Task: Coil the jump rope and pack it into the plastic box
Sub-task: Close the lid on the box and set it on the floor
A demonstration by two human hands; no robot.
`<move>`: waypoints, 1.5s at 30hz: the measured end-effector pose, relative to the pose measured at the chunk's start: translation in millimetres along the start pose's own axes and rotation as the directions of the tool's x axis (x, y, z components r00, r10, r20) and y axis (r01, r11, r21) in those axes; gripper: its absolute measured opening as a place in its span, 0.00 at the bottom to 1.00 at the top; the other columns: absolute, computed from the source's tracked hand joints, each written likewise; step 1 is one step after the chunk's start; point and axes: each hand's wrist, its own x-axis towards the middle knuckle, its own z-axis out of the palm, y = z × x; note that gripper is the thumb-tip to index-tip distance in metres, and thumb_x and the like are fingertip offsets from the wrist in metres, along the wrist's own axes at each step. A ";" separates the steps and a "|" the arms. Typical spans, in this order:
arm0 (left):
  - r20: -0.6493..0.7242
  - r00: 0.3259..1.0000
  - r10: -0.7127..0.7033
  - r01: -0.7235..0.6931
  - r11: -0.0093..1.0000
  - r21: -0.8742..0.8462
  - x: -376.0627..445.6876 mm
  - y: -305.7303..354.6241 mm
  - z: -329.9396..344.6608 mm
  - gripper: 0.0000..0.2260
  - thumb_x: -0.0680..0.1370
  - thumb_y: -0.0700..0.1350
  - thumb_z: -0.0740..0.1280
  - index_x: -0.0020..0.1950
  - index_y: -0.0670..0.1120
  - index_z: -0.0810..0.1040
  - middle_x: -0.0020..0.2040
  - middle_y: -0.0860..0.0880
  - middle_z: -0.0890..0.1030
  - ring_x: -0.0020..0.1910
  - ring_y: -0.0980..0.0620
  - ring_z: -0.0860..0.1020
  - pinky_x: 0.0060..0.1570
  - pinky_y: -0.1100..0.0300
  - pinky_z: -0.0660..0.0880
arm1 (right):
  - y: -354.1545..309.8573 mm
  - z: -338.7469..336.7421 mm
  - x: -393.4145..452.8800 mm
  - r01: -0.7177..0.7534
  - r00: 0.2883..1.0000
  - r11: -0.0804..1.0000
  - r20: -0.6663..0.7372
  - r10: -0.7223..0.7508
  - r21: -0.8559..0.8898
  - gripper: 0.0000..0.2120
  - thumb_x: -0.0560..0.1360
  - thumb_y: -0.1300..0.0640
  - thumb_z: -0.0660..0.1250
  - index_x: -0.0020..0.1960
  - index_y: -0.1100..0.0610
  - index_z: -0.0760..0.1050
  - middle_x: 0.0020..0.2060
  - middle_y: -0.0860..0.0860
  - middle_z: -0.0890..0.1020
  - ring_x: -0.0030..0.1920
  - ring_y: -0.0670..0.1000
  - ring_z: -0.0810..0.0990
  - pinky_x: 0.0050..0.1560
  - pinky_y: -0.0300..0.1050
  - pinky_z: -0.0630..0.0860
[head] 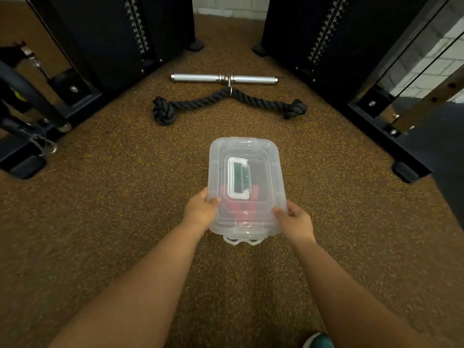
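A clear plastic box (266,156) with its lid on and a white carry handle on top is held above the speckled brown floor. My left hand (200,209) grips its near left side and my right hand (296,222) grips its near right side. Through the lid I see the jump rope (241,209) inside as blurred red shapes with a dark green part under the handle. A white latch hangs at the box's near end.
On the floor beyond lie a black knotted rope attachment (226,101) and a chrome bar handle (223,78). Black gym machine frames (100,46) stand left and right (326,46). A green shoe tip (319,341) shows at the bottom edge.
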 end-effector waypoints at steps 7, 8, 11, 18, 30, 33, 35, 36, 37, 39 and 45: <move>-0.037 0.996 -0.080 0.079 0.996 -0.028 -2.0 -0.5 -0.6 0.14 0.77 0.42 0.65 0.62 0.44 0.78 0.58 0.45 0.82 0.54 0.44 0.80 0.60 0.47 0.76 | 1.5 -2.8 2.2 -0.045 0.999 0.997 0.007 0.046 -0.069 0.16 0.75 0.58 0.67 0.63 0.55 0.76 0.51 0.51 0.83 0.50 0.53 0.82 0.58 0.53 0.78; -0.039 0.995 -0.095 0.094 0.995 -0.028 -2.3 -1.3 -1.2 0.14 0.77 0.42 0.66 0.62 0.43 0.78 0.57 0.44 0.82 0.53 0.44 0.81 0.59 0.47 0.76 | 1.2 -3.6 2.5 -0.055 0.998 0.995 0.012 0.056 -0.087 0.17 0.74 0.58 0.67 0.63 0.55 0.76 0.51 0.51 0.84 0.50 0.53 0.82 0.58 0.54 0.78; -0.058 0.990 -0.129 0.128 0.991 -0.027 0.1 -6.1 -1.6 0.15 0.75 0.45 0.69 0.60 0.42 0.79 0.56 0.42 0.83 0.51 0.42 0.82 0.56 0.45 0.78 | 0.4 -4.9 3.1 -0.068 0.997 0.990 0.016 0.070 -0.123 0.17 0.74 0.57 0.68 0.62 0.56 0.76 0.50 0.52 0.83 0.51 0.54 0.82 0.59 0.55 0.77; -0.093 0.983 -0.160 0.153 0.985 -0.077 -9.7 -8.9 0.0 0.14 0.75 0.44 0.69 0.59 0.41 0.79 0.54 0.42 0.83 0.49 0.42 0.82 0.54 0.46 0.79 | 5.3 -5.9 1.4 -0.083 0.996 0.987 0.000 0.084 -0.138 0.02 0.71 0.55 0.71 0.44 0.50 0.79 0.42 0.50 0.84 0.46 0.54 0.83 0.54 0.57 0.79; -0.100 0.981 -0.164 0.159 0.986 -0.054 -33.3 -19.7 2.3 0.15 0.77 0.44 0.66 0.64 0.43 0.76 0.60 0.44 0.80 0.56 0.44 0.79 0.57 0.54 0.75 | 21.9 -8.9 -28.2 -0.122 0.992 0.988 -0.031 0.119 -0.096 0.14 0.73 0.57 0.69 0.58 0.56 0.79 0.42 0.49 0.82 0.47 0.54 0.82 0.56 0.55 0.78; -0.099 0.979 -0.178 0.172 0.983 -0.067 -38.1 -24.4 2.2 0.16 0.78 0.44 0.66 0.64 0.42 0.76 0.60 0.43 0.80 0.55 0.44 0.79 0.54 0.55 0.75 | 21.8 -9.3 -29.6 -0.118 0.993 0.988 -0.027 0.116 -0.098 0.14 0.73 0.57 0.69 0.58 0.57 0.78 0.43 0.50 0.81 0.49 0.55 0.82 0.58 0.55 0.77; -0.097 0.979 -0.177 0.171 0.983 -0.070 -38.4 -27.0 2.6 0.16 0.78 0.44 0.66 0.64 0.42 0.76 0.60 0.42 0.80 0.55 0.44 0.79 0.54 0.56 0.75 | 22.1 -9.5 -30.6 -0.118 0.993 0.988 -0.019 0.117 -0.096 0.14 0.73 0.57 0.69 0.58 0.56 0.79 0.43 0.50 0.81 0.49 0.55 0.82 0.58 0.56 0.77; -0.097 0.980 -0.176 0.170 0.983 -0.068 -38.1 -27.4 2.7 0.16 0.78 0.44 0.66 0.64 0.42 0.76 0.60 0.43 0.80 0.55 0.44 0.79 0.54 0.56 0.75 | 22.4 -9.8 -31.5 -0.113 0.994 0.989 -0.012 0.112 -0.099 0.12 0.73 0.57 0.69 0.56 0.55 0.79 0.43 0.50 0.81 0.49 0.55 0.82 0.58 0.57 0.77; -0.099 0.979 -0.178 0.171 0.983 -0.068 -37.5 -27.9 3.2 0.16 0.77 0.44 0.66 0.64 0.42 0.76 0.60 0.43 0.80 0.55 0.44 0.80 0.54 0.56 0.75 | 22.4 -10.2 -32.7 -0.105 0.994 0.989 -0.009 0.105 -0.103 0.09 0.73 0.57 0.69 0.54 0.53 0.79 0.42 0.49 0.82 0.49 0.55 0.82 0.58 0.57 0.77; -0.107 0.978 -0.180 0.173 0.982 -0.070 -35.5 -28.7 4.3 0.15 0.77 0.44 0.66 0.64 0.42 0.76 0.59 0.43 0.81 0.54 0.43 0.80 0.56 0.54 0.76 | 23.8 -10.4 -33.2 -0.090 0.996 0.991 -0.014 0.089 -0.100 0.04 0.74 0.57 0.68 0.48 0.50 0.77 0.40 0.47 0.81 0.48 0.55 0.81 0.57 0.56 0.77; -0.098 0.979 -0.181 0.177 0.983 -0.046 -32.4 -29.5 6.7 0.15 0.77 0.45 0.65 0.63 0.44 0.76 0.60 0.43 0.80 0.55 0.43 0.79 0.59 0.49 0.76 | 28.5 -4.1 -42.1 -0.083 0.995 0.995 -0.056 0.087 0.057 0.14 0.76 0.58 0.67 0.61 0.56 0.77 0.42 0.45 0.80 0.45 0.50 0.78 0.57 0.50 0.74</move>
